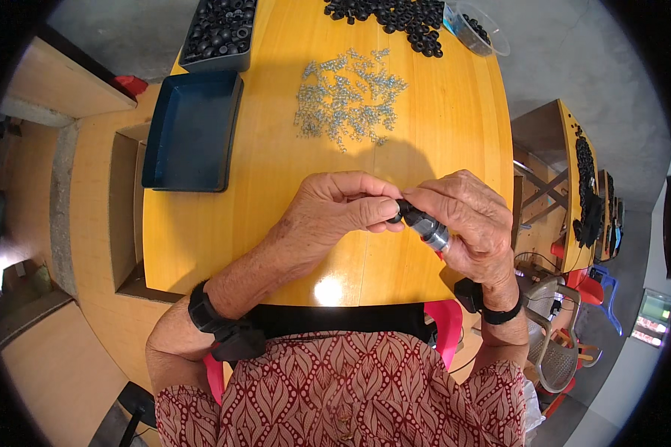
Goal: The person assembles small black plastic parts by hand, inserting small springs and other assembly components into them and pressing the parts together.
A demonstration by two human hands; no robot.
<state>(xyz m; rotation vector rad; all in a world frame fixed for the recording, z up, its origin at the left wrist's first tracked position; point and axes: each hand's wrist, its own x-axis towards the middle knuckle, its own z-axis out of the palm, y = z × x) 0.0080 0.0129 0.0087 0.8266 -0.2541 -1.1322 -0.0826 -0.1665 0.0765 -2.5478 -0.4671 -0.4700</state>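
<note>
My left hand is closed in a pinch on a small black round part, held above the near side of the yellow table. My right hand wraps round a cylindrical tool, black at its tip end with a silver or clear section lower down. The tool's tip meets the black part between my fingertips; its exact contact is hidden. Beyond my hands, many small silvery metal pieces, perhaps screws or springs, lie spread on the table.
At left sits a dark blue tray, with a grey bin of black round parts behind it. Loose black parts lie at the far edge beside a clear plastic tub. Chairs stand on the right.
</note>
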